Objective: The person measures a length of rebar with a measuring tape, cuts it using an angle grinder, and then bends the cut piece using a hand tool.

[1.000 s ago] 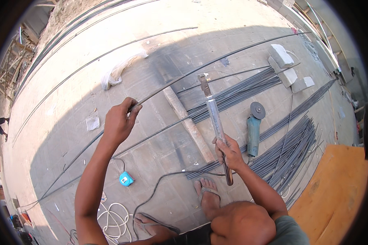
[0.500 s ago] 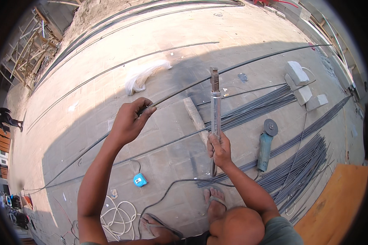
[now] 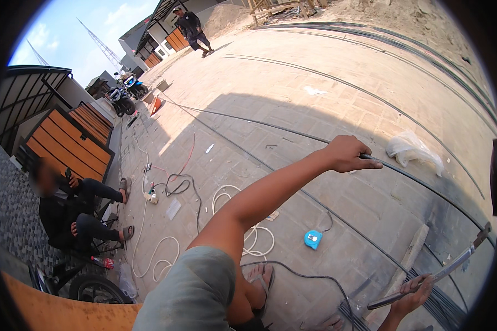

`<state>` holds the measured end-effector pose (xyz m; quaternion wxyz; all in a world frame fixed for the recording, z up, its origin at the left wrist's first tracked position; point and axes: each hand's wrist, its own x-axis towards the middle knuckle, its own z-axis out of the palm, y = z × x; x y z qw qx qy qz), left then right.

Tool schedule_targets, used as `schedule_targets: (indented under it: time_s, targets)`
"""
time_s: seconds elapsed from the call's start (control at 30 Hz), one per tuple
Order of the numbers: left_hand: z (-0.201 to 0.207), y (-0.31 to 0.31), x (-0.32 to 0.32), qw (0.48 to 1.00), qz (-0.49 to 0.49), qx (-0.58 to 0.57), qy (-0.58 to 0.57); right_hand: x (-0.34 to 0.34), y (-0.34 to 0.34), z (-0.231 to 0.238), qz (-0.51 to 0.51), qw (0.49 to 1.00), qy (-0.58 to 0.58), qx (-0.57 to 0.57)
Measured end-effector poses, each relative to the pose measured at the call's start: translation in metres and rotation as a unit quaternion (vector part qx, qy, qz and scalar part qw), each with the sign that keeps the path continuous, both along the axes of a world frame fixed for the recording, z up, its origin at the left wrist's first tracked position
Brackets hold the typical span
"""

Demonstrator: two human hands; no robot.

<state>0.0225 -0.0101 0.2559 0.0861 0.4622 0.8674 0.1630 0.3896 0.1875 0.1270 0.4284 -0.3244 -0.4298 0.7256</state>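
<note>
My left hand (image 3: pixel 350 153) is raised with its fingers closed around a long dark steel rebar (image 3: pixel 406 172), which runs across the view and slopes down to the right. Low on the right, my right hand (image 3: pixel 415 295) grips the shaft of a metal rebar bender (image 3: pixel 453 265). Its notched head meets or nearly meets the rebar at the right rim; I cannot tell whether they touch. Below the rebar, a blue tape measure (image 3: pixel 313 239) lies on the paving. The bender's lower end sticks out past my right hand, toward my feet.
A wooden block (image 3: pixel 414 254) and bundled rods (image 3: pixel 442 311) lie by my right hand. Loose white hose (image 3: pixel 265 234) and a black cable surround my foot. A seated person (image 3: pixel 74 212) is at left; another person (image 3: pixel 190 30) stands far off. White plastic (image 3: pixel 417 153) lies beyond the rebar.
The view has swung left, bringing the seated person and gates in; the angle grinder is out of sight. Both hands keep their holds on the rebar and the bender.
</note>
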Motion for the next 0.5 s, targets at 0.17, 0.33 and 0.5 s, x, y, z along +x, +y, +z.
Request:
schedule_targets:
  time_s: [0.17,0.33,0.5]
  targets:
    - [0.012,0.071,-0.014,0.992,0.018,0.110,0.062,-0.032,0.073,0.027,-0.056,0.998,-0.018,0.029]
    - [-0.005,0.040,-0.043,0.978,0.121,0.165,0.039,-0.110,0.078,0.035,0.023,0.993,-0.040,0.105]
    - [-0.014,0.057,-0.050,0.951,0.141,0.257,0.099,-0.133,0.125,0.051,-0.001,0.978,-0.060,0.200]
